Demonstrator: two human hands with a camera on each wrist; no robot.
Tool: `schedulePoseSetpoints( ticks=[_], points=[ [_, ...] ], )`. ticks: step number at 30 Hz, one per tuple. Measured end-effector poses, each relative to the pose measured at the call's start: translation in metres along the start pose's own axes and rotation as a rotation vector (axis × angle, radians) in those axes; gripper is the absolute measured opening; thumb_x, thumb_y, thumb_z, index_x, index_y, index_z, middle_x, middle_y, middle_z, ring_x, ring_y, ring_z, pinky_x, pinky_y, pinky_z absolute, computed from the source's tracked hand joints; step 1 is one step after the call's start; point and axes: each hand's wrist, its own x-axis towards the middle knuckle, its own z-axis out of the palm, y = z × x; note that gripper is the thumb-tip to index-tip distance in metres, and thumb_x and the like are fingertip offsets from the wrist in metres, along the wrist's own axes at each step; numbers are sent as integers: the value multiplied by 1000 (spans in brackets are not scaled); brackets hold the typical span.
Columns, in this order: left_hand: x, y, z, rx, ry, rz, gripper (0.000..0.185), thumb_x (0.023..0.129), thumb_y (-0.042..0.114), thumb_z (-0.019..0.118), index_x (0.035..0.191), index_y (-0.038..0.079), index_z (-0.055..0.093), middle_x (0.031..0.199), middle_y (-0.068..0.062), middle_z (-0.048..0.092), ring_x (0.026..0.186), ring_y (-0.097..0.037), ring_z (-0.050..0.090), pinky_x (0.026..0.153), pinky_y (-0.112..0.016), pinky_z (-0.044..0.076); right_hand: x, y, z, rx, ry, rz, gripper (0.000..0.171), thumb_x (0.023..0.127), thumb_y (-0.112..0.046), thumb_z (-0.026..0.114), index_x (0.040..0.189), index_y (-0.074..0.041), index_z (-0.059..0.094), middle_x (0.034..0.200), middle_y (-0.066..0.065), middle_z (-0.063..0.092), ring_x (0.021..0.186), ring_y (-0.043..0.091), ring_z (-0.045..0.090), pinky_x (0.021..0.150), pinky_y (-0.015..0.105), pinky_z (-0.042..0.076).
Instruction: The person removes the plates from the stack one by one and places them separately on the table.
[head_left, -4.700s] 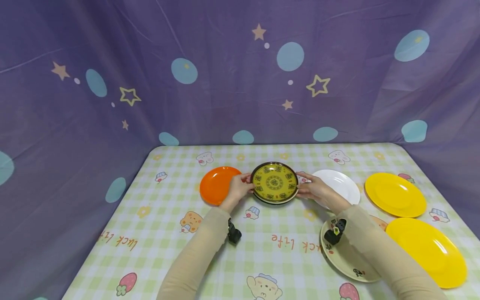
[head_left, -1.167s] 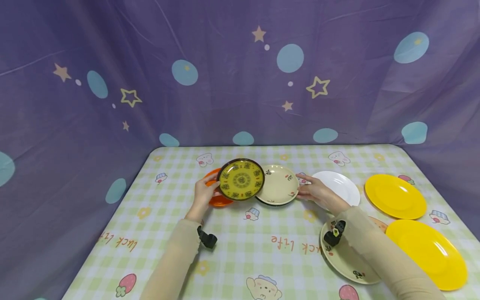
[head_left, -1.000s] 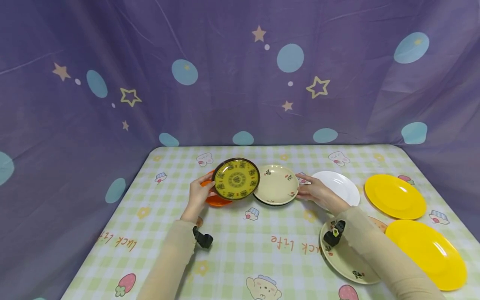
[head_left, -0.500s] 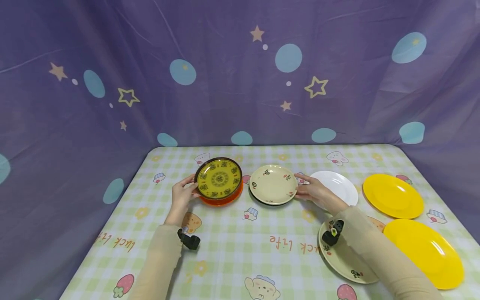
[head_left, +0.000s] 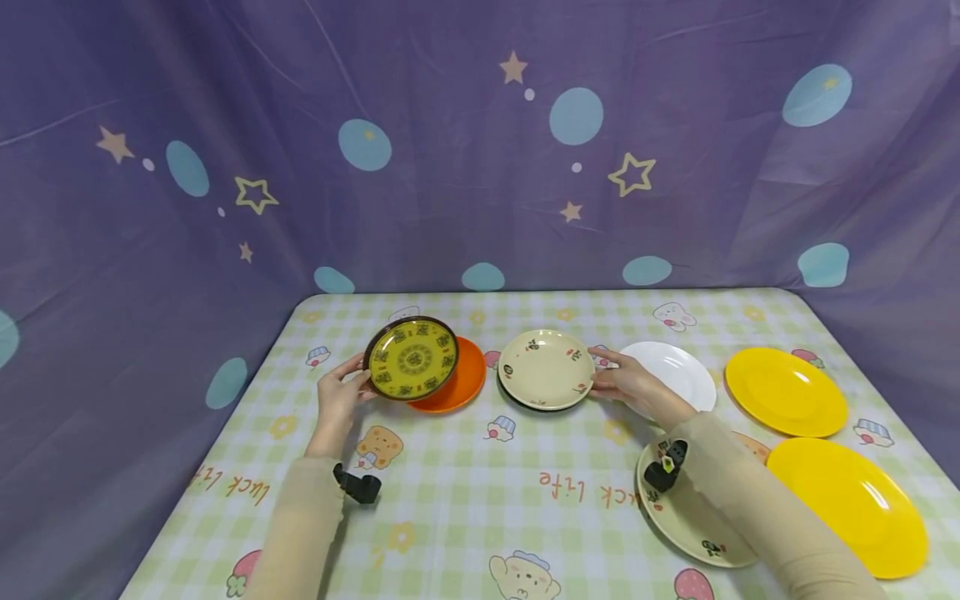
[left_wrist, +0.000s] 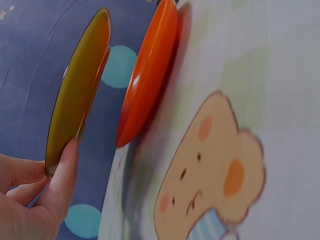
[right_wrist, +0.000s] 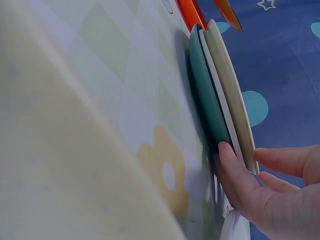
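Observation:
My left hand pinches the near left rim of a small olive-yellow plate with a dark brown edge and patterned centre. That plate is held up in the air, overlapping the orange plate in the head view; the left wrist view shows a gap between them. Further right, my right hand grips the right edge of a small plate stack topped by a cream plate with dark and red motifs. Below it, the right wrist view shows a pale layer and a teal plate, with fingers on both sides of the edge.
A white plate lies behind my right hand. Two yellow plates sit at the right side. A larger cream plate is partly under my right forearm. A checked cloth covers the table; a purple curtain hangs behind.
My left hand has lifted the olive-yellow plate off the cream plate and carried it left, past the middle of the orange plate. The right hand has stayed at the stack.

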Motion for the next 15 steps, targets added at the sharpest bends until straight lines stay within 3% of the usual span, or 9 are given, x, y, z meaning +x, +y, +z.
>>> schedulePoseSetpoints(
  ticks=[4,10,15],
  points=[
    [2,-2,-9,-33,30,-5,40,85,-5,50,125,-3,47,102,-8,47,55,-6,57,56,-23,54,-1,1,0,18,-22,-9,60,87,10,37,141,-2,12,118,28,34,79,15,60,90,38,44],
    [1,-1,-24,-9,53,-56,42,87,-2,49,128,2,45,107,-7,45,58,-5,57,62,-23,54,-2,1,0,56,-44,-16,62,86,12,36,141,-2,11,130,26,16,83,17,60,92,39,43],
    [3,-2,-37,-25,83,-94,44,87,-2,49,130,4,44,104,-5,45,58,-4,57,63,-23,54,-1,1,0,29,-30,-16,62,86,11,37,141,-3,12,127,28,19,82,15,59,91,38,44]
  ],
)
